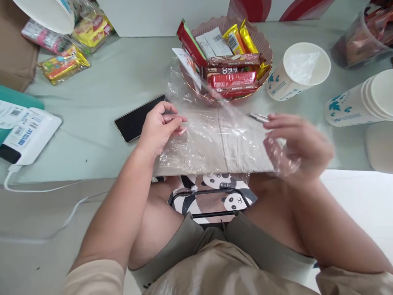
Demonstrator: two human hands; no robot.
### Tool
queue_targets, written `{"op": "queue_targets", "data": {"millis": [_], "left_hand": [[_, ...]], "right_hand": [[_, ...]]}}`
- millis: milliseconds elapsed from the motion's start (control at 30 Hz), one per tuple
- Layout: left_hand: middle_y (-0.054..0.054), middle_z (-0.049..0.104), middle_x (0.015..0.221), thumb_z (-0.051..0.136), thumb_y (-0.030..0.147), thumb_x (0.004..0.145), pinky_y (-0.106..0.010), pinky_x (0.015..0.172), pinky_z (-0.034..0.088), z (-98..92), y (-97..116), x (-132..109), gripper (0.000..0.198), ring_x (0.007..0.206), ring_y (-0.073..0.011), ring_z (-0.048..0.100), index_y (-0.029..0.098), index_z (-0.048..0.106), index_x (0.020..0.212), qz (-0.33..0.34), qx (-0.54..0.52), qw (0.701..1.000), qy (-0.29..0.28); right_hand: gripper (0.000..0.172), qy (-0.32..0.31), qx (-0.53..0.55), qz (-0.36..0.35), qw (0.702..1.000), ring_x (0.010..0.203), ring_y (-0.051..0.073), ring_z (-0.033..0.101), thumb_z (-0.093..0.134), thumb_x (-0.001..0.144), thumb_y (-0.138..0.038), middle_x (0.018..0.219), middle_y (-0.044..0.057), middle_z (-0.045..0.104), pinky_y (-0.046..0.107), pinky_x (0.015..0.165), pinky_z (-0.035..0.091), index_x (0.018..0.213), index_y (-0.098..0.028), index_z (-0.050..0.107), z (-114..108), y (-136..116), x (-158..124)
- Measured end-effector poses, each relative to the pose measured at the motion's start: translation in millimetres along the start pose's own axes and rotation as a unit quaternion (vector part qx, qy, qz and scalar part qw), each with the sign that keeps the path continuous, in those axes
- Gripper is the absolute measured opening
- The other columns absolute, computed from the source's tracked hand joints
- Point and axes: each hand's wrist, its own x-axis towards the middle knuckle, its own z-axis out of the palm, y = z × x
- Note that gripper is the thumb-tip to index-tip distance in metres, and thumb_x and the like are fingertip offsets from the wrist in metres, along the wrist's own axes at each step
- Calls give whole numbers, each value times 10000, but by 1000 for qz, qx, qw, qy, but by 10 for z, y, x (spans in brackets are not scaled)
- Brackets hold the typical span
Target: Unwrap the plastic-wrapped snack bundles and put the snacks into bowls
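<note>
A sheet of clear plastic film (211,139) lies crumpled over the table's front edge, between my two hands. My left hand (159,127) pinches the film's left edge, fingers pressed together, just right of a black phone (138,118). My right hand (299,143) is blurred by motion at the film's right edge; its fingers are curled and film clings under the palm. A small dark, thin object (258,118) shows just beyond its fingertips.
A pink basket (264,45) of snack bars stands behind the film. A paper cup (294,73) lined with plastic and a stack of cups (362,100) lie at the right. Snack packets (64,63) and a white charger box (29,137) sit left. A panda-print bag (215,196) is below the edge.
</note>
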Motion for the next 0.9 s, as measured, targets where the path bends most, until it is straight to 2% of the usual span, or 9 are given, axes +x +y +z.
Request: {"op": "queue_targets", "data": {"millis": [100,233,333,467,600,667,700,800,900], "left_hand": [[12,751,837,741,75,824,-207,559,588,16,9,25,240,596,-99,704,223,552,811,-1,-1,1000,20],[25,758,868,760,85,810,-246,659,622,7,15,52,229,651,-87,693,213,588,728,2,-20,999,42],[21,760,916,788,111,776,-260,638,607,-6,35,34,220,663,-93,677,214,607,705,7,-22,999,26],[-18,750,1074,794,113,690,-254,533,559,-34,106,-36,183,694,-145,727,205,639,725,-3,-45,999,-21],[-47,735,1087,759,105,646,-234,555,570,-88,170,-84,157,756,-177,773,164,628,581,11,-77,996,-37],[-51,740,1060,743,90,620,-250,624,605,-121,201,-94,166,799,-184,779,158,618,535,12,-105,993,-50],[-51,745,1047,738,88,615,-253,642,613,-138,216,-97,170,814,-184,777,158,612,525,11,-120,991,-55],[-44,758,1042,757,109,645,-236,610,595,-189,254,-100,229,841,-176,763,149,566,525,21,-155,985,-67],[-29,757,1031,856,188,638,-227,556,573,-217,265,-102,407,840,-171,743,141,464,535,33,-163,981,-98]], "right_hand": [[133,-128,2,-113,985,1147,281,747,703,866,-146,1048,48,807,448,930,590,953,-245,690,-9,-110,-56],[61,-271,6,-143,952,1296,280,680,628,954,-233,1154,18,813,469,1050,496,954,-245,687,43,-129,-147],[120,-341,-3,-126,932,1377,279,619,606,973,-250,1265,19,786,477,1135,414,896,-229,695,73,-101,-195],[137,-369,-27,-102,923,1477,318,519,600,970,-215,1400,46,722,515,1209,322,904,-211,720,90,-63,-240],[144,-442,-6,-63,895,1568,356,393,626,937,-171,1455,-26,687,627,1288,161,935,-244,751,116,-101,-262],[140,-489,13,-28,872,1602,415,310,701,914,-331,1509,-17,645,718,1288,34,1014,-271,778,108,-134,-243],[276,-504,31,-14,863,1617,447,256,720,895,-477,1548,1,611,749,1276,-18,1082,-284,786,90,-143,-222],[634,-475,125,2,871,1626,438,245,495,919,-798,1586,38,570,714,1307,18,1204,-306,775,-8,-113,-122],[453,-304,183,51,933,1449,297,564,454,1031,-624,1353,55,721,564,1283,345,1102,-297,760,-51,-17,-37]]}}
